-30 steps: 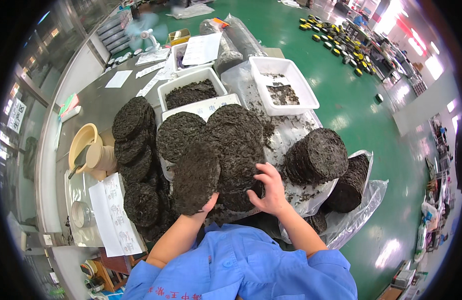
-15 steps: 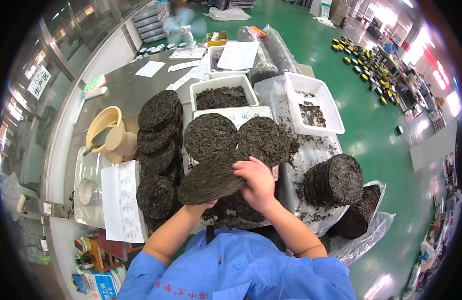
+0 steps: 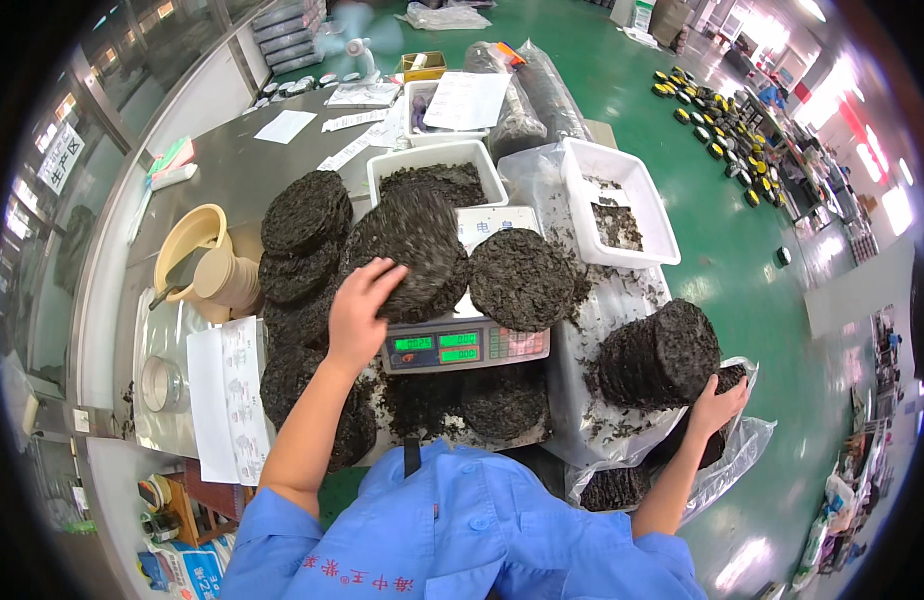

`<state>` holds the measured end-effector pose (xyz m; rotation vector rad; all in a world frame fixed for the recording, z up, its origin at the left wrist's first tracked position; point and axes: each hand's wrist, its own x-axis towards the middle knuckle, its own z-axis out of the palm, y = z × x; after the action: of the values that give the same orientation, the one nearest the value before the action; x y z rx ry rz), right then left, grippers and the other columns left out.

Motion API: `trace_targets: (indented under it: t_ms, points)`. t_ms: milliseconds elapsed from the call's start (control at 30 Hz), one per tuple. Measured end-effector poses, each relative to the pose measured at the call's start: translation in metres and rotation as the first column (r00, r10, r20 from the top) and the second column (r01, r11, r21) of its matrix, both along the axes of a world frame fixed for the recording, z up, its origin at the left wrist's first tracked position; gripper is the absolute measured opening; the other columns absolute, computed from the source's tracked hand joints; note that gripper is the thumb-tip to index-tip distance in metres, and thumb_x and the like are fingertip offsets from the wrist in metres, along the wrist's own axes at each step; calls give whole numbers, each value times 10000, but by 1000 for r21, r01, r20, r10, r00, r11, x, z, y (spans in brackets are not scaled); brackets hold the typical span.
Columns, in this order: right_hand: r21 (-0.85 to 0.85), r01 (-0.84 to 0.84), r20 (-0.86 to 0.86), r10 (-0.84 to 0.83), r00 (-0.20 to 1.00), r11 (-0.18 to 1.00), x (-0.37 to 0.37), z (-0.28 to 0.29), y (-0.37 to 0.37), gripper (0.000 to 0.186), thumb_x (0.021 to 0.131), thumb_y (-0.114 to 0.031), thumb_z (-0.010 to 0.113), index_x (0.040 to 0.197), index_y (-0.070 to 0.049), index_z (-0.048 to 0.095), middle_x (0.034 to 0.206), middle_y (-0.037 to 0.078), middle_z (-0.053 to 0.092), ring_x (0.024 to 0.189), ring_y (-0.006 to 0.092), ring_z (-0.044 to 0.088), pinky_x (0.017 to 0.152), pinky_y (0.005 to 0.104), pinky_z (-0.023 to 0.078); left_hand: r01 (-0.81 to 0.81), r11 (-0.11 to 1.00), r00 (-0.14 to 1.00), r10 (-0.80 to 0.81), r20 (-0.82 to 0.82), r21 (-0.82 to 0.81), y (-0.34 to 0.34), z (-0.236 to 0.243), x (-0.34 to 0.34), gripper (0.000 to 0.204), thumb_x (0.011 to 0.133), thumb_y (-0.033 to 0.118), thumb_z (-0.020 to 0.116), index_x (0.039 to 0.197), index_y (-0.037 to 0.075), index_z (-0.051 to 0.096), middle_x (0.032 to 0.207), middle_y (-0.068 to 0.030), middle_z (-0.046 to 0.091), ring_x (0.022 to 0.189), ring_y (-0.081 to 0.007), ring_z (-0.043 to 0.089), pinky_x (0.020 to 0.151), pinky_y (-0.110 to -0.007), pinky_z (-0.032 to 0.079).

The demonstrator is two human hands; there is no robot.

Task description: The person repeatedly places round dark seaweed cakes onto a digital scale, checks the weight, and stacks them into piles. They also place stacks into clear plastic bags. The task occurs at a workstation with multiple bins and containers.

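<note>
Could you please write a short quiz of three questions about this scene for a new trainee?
1. True or false: the left hand rests on a dark round disc lying on the weighing scale.
2. What does the right hand reach for?
A. a yellow cup
B. a row of dark discs standing on edge
C. a sheet of paper
3. What colour are the digits on the scale's display?

Key: 1 true; 2 B; 3 green.
</note>
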<state>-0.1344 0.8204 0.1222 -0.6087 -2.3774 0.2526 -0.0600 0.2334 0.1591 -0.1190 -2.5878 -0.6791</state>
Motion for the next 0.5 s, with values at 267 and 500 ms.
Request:
trace_targets:
  t_ms: [267, 500]
  points:
    - [-329, -670, -553, 439, 708, 665, 34, 84, -127, 165, 961, -119, 604, 1047, 18, 636, 1167, 177, 602, 1133, 300, 549, 1016, 417, 407, -39, 998, 998, 38, 51, 39, 10, -45, 13, 611, 844, 224, 710, 1378, 33, 482, 1460, -196, 449, 1392, -370, 378, 1172, -484, 259]
    - [78, -950, -848, 481, -222, -302, 51, 226, -170, 429, 984, -310, 483, 1291, -15, 535, 1336, 271, 512, 1291, 373, 429, 1119, 592, 233, -346, 767, 924, 380, 53, 540, -10, -84, 58, 340, 948, 118, 626, 1254, -13, 555, 1269, -125, 571, 1206, -244, 536, 1061, -365, 390]
